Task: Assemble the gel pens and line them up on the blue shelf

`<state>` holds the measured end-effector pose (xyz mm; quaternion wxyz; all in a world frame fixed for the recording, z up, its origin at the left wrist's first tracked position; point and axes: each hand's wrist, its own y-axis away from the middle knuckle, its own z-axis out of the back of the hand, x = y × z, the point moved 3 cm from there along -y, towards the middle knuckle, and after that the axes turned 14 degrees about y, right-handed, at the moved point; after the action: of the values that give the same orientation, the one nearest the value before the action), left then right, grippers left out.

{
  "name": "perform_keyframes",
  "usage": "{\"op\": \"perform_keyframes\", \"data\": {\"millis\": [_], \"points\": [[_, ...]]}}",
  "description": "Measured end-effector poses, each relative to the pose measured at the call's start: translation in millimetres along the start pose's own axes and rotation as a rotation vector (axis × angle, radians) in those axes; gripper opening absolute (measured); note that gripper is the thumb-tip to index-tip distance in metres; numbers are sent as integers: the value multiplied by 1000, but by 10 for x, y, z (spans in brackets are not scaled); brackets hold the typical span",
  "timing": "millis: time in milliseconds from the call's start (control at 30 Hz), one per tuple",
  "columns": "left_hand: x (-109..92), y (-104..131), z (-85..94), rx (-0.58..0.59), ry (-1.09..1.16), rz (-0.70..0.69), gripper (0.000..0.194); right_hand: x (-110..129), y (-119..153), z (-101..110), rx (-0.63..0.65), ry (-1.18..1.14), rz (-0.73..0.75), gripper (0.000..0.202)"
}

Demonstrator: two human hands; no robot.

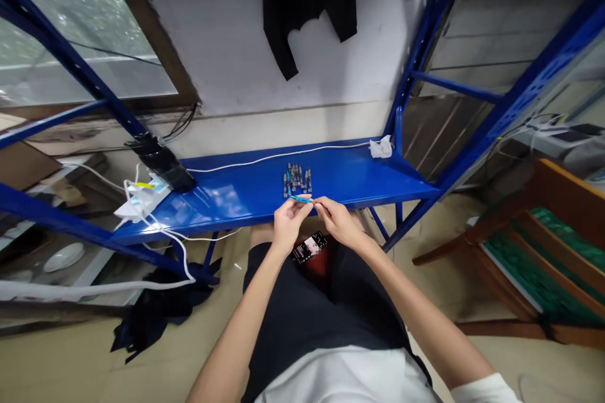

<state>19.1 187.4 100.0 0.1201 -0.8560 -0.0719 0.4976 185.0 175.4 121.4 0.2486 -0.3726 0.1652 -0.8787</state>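
Observation:
A slim blue pen-like object (300,199) is held level between my two hands, just over the front edge of the blue shelf (236,192). My left hand (288,223) pinches its left and middle part between thumb and fingers. At its right end, the closed fingertips of my right hand (338,220) grip it; the exact tip is too small to make out. Just beyond my hands lies a loose cluster of several short, slim grey and dark pieces (297,177), one with a bright blue part. Their kind is too small to tell.
A black cylindrical bundle (163,160) and a white power strip (144,198) with cables occupy the shelf's left end. A white cable (265,156) runs along the back to a crumpled white item (380,147). A lit phone (309,247) rests between my thighs. Blue posts (510,94) flank me.

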Motion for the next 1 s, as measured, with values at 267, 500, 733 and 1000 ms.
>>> {"op": "perform_keyframes", "data": {"millis": [267,500,733,1000], "points": [[218,-622,230,-81,-102,0,30,-555,-459,-119,46,12,-47,14],[367,-798,212,-147,-30,50,26,-749,-645,-166,75,278,13,29],[347,-831,291,-308,24,11,18,-846,-617,-234,107,315,-60,27],[340,-762,276,-315,-53,-39,14,-827,-631,-237,135,344,-74,26]]}}
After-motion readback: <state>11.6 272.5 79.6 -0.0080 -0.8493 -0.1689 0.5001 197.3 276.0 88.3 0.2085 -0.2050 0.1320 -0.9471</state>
